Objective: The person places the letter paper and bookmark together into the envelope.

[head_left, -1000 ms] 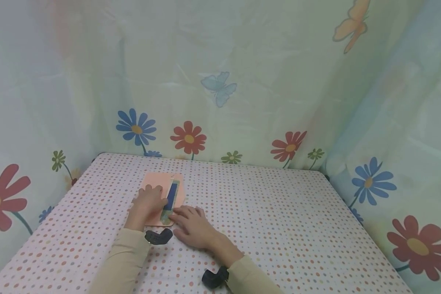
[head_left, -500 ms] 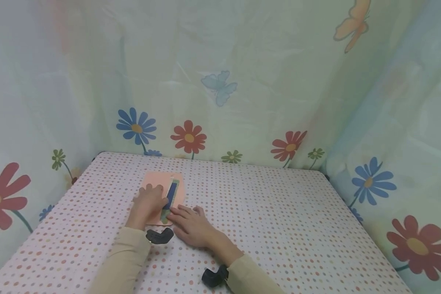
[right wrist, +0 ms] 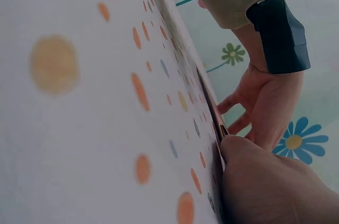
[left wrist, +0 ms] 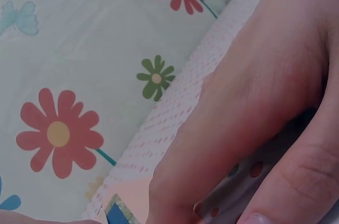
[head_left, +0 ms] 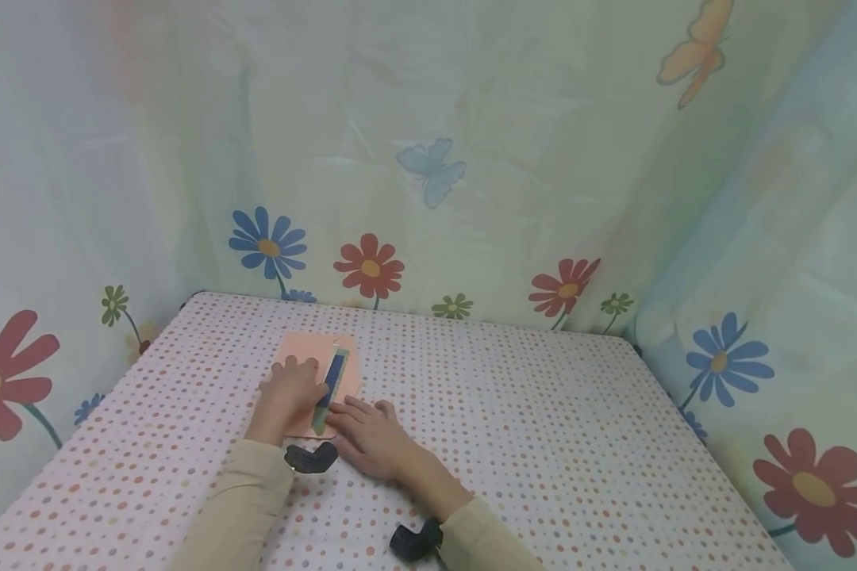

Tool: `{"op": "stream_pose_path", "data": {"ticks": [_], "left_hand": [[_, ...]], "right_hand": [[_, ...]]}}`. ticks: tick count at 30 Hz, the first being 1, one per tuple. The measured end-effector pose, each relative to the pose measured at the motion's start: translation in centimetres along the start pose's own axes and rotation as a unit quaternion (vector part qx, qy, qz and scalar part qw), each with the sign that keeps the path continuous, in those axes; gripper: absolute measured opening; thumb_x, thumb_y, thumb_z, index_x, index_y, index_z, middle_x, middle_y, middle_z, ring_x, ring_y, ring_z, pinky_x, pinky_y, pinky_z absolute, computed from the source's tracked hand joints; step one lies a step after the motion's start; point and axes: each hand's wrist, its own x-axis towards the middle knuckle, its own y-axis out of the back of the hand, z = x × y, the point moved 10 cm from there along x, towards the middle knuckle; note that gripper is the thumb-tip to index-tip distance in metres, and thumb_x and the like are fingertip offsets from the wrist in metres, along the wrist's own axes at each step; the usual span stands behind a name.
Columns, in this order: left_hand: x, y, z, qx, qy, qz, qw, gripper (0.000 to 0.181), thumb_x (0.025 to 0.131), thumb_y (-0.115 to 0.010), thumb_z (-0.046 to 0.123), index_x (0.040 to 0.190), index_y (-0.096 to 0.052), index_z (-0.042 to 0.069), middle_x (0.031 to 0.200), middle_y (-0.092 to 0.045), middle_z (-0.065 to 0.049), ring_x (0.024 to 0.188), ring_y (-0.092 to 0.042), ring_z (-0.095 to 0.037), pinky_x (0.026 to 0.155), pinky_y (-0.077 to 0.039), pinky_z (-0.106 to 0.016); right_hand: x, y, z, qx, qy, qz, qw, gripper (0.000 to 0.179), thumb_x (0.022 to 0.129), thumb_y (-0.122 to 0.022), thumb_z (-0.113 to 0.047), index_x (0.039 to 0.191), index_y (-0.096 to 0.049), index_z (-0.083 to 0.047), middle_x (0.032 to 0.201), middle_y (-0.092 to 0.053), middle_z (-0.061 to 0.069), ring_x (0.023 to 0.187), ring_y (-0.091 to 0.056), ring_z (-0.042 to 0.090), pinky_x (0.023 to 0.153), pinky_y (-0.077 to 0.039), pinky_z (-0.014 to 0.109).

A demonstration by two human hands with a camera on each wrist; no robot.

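A flat pink sheet [head_left: 301, 346] lies on the dotted table in the head view. On it is a narrow strip [head_left: 334, 377], blue in the middle with a speckled green border, slanting across the right half. My left hand [head_left: 290, 396] rests on the sheet's left side, fingers spread, with the thumb at the strip's left edge. At the sheet's near right corner my right hand [head_left: 373, 438] lies low, its fingertips over the strip's green near end. The right wrist view shows the sheet edge-on, thin and flat, beside my fingers.
The table [head_left: 514, 428] has a white cloth with coloured dots. Flowered curtains [head_left: 500, 230] stand along its back and sides. Each wrist wears a black device, such as the left wrist band [head_left: 311, 457].
My right fingertips have slid slightly left over the strip's near end, and less of its green part shows. The left hand has stayed in place. The head view has turned slightly.
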Motion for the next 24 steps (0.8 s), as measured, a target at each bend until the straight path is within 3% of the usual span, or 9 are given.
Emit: {"op": "stream_pose_path", "data": {"ticks": [10,16,24], "left_hand": [[-0.3,0.0,-0.7,-0.003,-0.003,-0.006,1.0000,0.053,0.090,-0.054,0.030,0.137,-0.046,0.005,0.137,-0.040,-0.028,0.126,-0.035,-0.051,0.097,-0.028,-0.075],[-0.5,-0.3,-0.6,-0.013,-0.006,-0.010,0.9998,0.056,0.090,-0.055,0.032,0.139,-0.044,0.008,0.138,-0.038,-0.028,0.127,-0.033,-0.051,0.096,-0.028,-0.076],[-0.6,-0.5,-0.3,-0.004,-0.011,-0.008,0.9999,0.054,0.090,-0.055,0.031,0.138,-0.045,0.006,0.136,-0.039,-0.029,0.126,-0.034,-0.051,0.096,-0.028,-0.075]], "right_hand": [[0.7,-1.1,-0.6,-0.028,-0.010,-0.025,0.9992,0.047,0.102,-0.025,-0.044,0.146,-0.035,-0.032,0.155,-0.028,-0.013,0.145,-0.023,0.014,0.108,-0.027,0.053],[0.2,-0.8,-0.5,-0.020,-0.016,-0.009,0.9996,0.048,0.101,-0.029,-0.044,0.147,-0.033,-0.031,0.154,-0.032,-0.009,0.143,-0.028,0.017,0.106,-0.029,0.050],[0.0,-0.8,-0.8,-0.051,-0.014,-0.019,0.9984,0.048,0.101,-0.027,-0.042,0.148,-0.031,-0.032,0.156,-0.028,-0.004,0.143,-0.027,0.019,0.106,-0.030,0.050]]}}
